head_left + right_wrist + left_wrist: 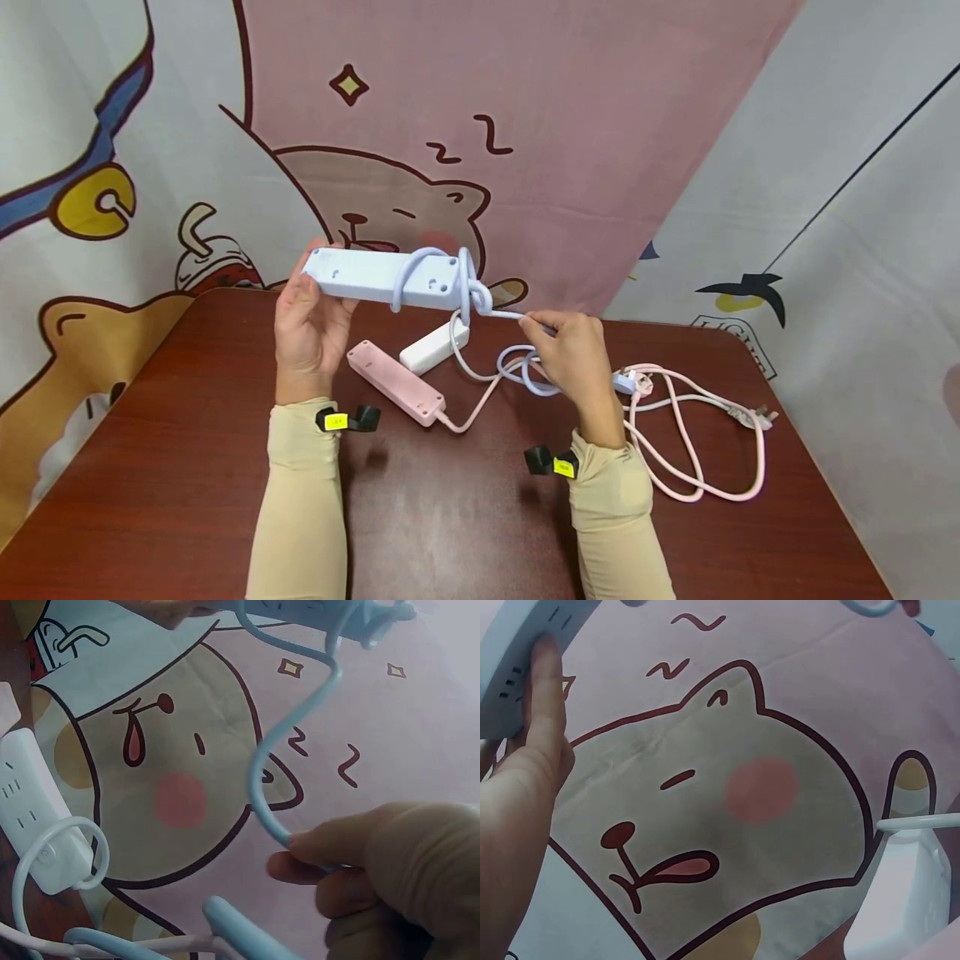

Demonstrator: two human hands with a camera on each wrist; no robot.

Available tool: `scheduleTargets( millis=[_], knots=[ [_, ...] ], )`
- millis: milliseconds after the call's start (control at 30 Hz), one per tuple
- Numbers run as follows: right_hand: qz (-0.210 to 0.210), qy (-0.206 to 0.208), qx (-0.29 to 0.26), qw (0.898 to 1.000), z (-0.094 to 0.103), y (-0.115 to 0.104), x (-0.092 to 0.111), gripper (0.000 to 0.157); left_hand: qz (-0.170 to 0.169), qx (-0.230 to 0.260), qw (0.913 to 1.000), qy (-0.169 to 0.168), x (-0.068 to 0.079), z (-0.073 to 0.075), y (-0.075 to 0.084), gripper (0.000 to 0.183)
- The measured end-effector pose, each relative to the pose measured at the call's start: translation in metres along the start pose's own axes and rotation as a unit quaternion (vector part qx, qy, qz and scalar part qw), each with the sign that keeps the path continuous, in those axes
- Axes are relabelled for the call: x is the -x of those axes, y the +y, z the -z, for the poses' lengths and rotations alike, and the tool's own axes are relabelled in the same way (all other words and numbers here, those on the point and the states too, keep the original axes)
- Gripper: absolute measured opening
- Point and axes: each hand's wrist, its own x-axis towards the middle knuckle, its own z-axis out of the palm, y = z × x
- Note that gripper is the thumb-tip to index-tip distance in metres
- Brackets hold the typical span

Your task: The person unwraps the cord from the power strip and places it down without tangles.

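Observation:
A light blue power strip is held up above the table, its screw-holed underside toward the head view. My left hand grips its left end, thumb in front and fingers behind. Blue cord loops around the strip's right half and bunches at that end. My right hand pinches the cord between thumb and forefinger, to the right of the strip. In the right wrist view, the cord curves from the strip down to the right hand.
On the brown table lie a pink power strip and a white power strip. Tangled pink, white and blue cords spread rightward. A blue plug, a pink plug and a clear-covered plug lie at right. A cartoon curtain hangs behind.

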Motion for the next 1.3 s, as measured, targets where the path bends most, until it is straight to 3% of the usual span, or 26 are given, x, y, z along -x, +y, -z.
scheduleTargets(
  millis=[167,333,533,700,1000,1300],
  knots=[
    [0.028,-0.053,0.021,0.998,0.005,0.001,0.001,0.018,-0.036,-0.011,0.9981,0.049,-0.001,0.000,0.000,0.058],
    [0.089,-0.104,0.023,0.990,0.015,0.001,0.003,0.014,-0.058,-0.070,0.9916,0.092,-0.003,-0.002,-0.001,0.057],
    [0.127,-0.154,0.003,0.980,0.022,0.000,0.007,0.012,-0.062,-0.127,0.9841,0.107,-0.005,-0.004,-0.003,0.051],
    [0.143,-0.171,-0.014,0.975,0.026,-0.004,0.009,0.012,-0.063,-0.127,0.9826,0.120,-0.005,-0.002,-0.004,0.048],
    [0.150,-0.167,-0.056,0.973,0.035,-0.011,0.012,0.012,-0.061,-0.164,0.9755,0.133,-0.006,-0.002,-0.006,0.047],
    [0.190,-0.107,-0.120,0.968,0.041,-0.018,0.016,0.016,-0.043,-0.216,0.9675,0.125,-0.005,-0.002,-0.006,0.048]
  ],
)
